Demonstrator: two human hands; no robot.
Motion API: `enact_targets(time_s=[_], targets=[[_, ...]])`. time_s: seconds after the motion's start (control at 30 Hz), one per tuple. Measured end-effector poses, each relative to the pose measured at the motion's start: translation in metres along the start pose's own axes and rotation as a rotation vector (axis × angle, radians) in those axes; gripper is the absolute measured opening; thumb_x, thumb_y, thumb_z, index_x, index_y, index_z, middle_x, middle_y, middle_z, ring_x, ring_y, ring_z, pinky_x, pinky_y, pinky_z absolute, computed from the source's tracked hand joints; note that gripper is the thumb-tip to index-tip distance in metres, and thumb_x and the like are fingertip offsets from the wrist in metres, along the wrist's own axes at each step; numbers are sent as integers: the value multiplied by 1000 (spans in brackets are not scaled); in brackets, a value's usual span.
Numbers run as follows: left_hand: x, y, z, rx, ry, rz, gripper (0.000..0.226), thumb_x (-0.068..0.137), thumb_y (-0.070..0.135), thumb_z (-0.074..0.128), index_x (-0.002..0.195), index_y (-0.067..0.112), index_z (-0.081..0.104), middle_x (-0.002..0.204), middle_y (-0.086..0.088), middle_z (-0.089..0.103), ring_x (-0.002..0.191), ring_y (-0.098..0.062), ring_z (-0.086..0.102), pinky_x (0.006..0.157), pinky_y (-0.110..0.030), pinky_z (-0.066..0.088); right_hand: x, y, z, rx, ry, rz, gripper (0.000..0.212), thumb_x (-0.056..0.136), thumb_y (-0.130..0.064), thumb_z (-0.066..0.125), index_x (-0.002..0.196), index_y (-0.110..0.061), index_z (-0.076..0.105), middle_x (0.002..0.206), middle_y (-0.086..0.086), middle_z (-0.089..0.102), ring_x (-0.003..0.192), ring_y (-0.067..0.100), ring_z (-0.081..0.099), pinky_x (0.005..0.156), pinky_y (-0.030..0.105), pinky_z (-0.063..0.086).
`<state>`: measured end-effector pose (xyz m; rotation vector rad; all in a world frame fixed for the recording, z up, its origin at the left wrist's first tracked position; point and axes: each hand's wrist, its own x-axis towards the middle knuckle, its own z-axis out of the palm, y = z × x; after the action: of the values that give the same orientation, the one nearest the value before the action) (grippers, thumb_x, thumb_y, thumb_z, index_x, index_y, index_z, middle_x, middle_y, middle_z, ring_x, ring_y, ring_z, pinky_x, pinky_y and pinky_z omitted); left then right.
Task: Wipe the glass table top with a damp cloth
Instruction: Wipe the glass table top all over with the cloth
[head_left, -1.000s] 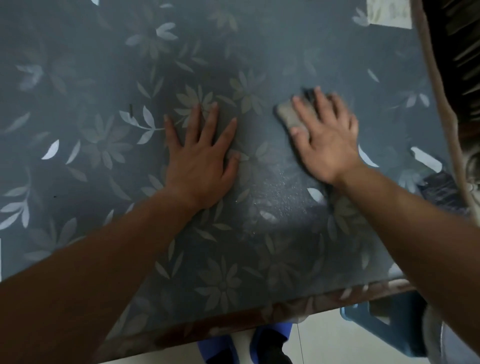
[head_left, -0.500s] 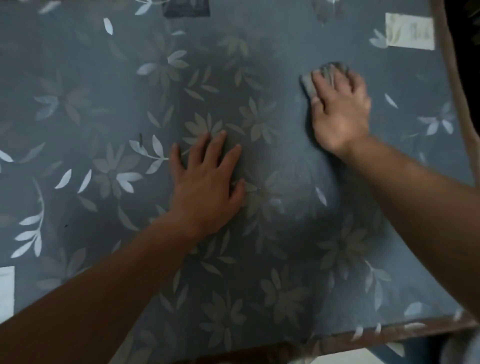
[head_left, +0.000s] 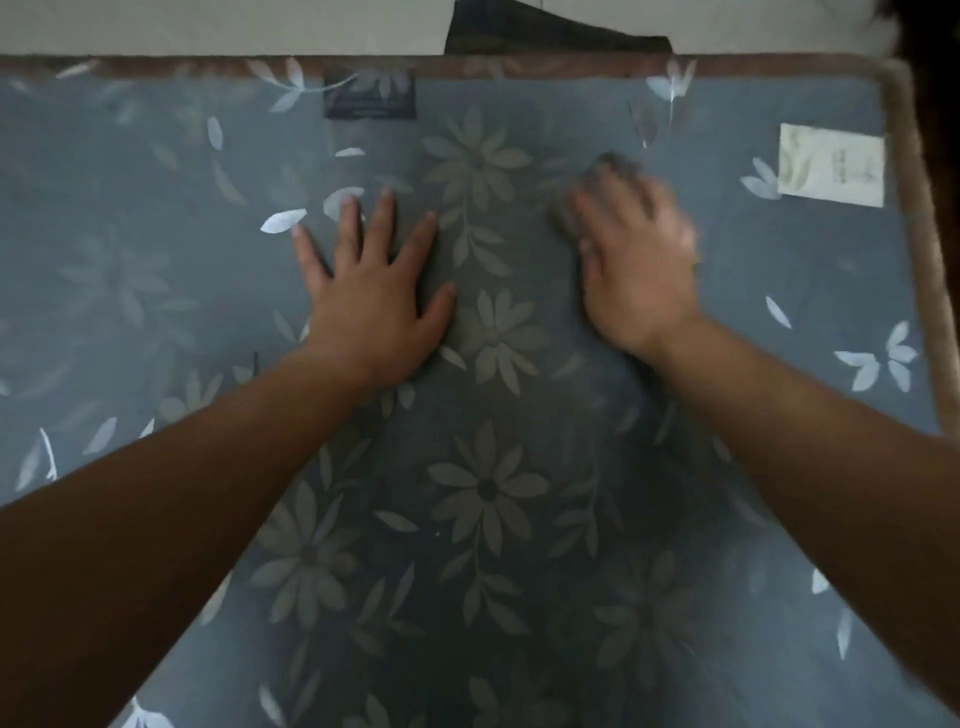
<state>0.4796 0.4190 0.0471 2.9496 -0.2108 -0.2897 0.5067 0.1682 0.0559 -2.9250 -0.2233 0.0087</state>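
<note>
Pressing left hand (head_left: 376, 306) flat, fingers spread, gripping nothing, on desk (head_left: 519, 519); right hand (head_left: 636, 260) pressing cloth (head_left: 613, 163), blurred.

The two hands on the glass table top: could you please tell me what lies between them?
In the head view, nothing stands between the flat left hand and the right hand pressing the cloth: only bare glass table top with its printed flower pattern.
</note>
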Motion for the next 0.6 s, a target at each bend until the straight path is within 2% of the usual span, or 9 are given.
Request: enact_targets(time_s=[0.07, 0.1, 0.17, 0.27, 0.33, 0.4, 0.43, 0.53, 0.6], targets=[[0, 0, 2, 5, 0, -1, 74, 94, 65, 26, 161, 35, 16, 172, -7, 4, 158, -36, -4, 118, -73, -4, -27, -16, 10, -13, -46, -335, 51, 94, -27, 41, 145, -25, 47, 156, 5, 40, 143, 38, 33, 112, 54, 32], [-1, -1, 3, 7, 4, 2, 73, 94, 65, 25, 161, 35, 16, 172, -7, 3, 158, -36, -4, 118, -73, -3, -37, -16, 11, -12, -97, -436, 50, 96, -29, 41, 145, -25, 48, 156, 3, 41, 143, 36, 33, 113, 51, 29], [-1, -2, 4, 7, 3, 7, 74, 95, 66, 23, 161, 36, 15, 172, -7, 3, 158, -35, -5, 119, -73, -3, -25, -2, 6, -4, -159, -495, 48, 99, -32, 38, 146, -28, 48, 156, 1, 41, 144, 33, 32, 113, 47, 27], [0, -2, 4, 20, -9, 6, 74, 95, 66, 21, 162, 36, 11, 172, -7, 0, 158, -34, -8, 119, -72, -3, 39, 26, 4, -63, -66, -265, 50, 98, -34, 34, 146, -32, 44, 158, 3, 38, 146, 36, 28, 113, 54, 30], [0, -1, 5, 26, 2, 7, 73, 96, 66, 20, 162, 35, 11, 172, -7, 0, 158, -34, -8, 119, -73, -3, 82, 35, -1, -23, -39, 14, 50, 99, -37, 31, 149, -33, 38, 160, 2, 32, 148, 37, 20, 117, 53, 22], [1, -2, 7, 31, 17, 3, 72, 97, 65, 20, 162, 35, 11, 172, -8, 1, 158, -35, -6, 118, -73, -2, 99, 19, 1, -16, -21, 137, 50, 101, -35, 30, 150, -30, 35, 162, 2, 28, 149, 37, 16, 119, 50, 18], [2, -2, 7, 32, 18, 3, 72, 97, 65, 21, 162, 35, 12, 172, -8, 2, 158, -35, -6, 118, -74, -1, 96, 7, 3, -26, -32, 105, 50, 101, -34, 31, 150, -28, 35, 162, 2, 28, 149, 36, 17, 119, 51, 19], [2, -2, 9, 28, 29, 8, 73, 97, 65, 21, 162, 33, 13, 172, -9, 4, 158, -36, -5, 118, -74, -2, 64, -22, 16, -65, -57, -326, 51, 99, -32, 33, 148, -23, 41, 157, 5, 37, 145, 36, 30, 115, 53, 30], [2, -2, 8, 33, 31, 10, 73, 97, 65, 21, 162, 33, 13, 172, -9, 4, 158, -36, -5, 118, -73, -2, 57, -20, 15, -51, -122, -476, 50, 99, -34, 35, 146, -23, 45, 153, 5, 44, 142, 36, 35, 112, 52, 34]])
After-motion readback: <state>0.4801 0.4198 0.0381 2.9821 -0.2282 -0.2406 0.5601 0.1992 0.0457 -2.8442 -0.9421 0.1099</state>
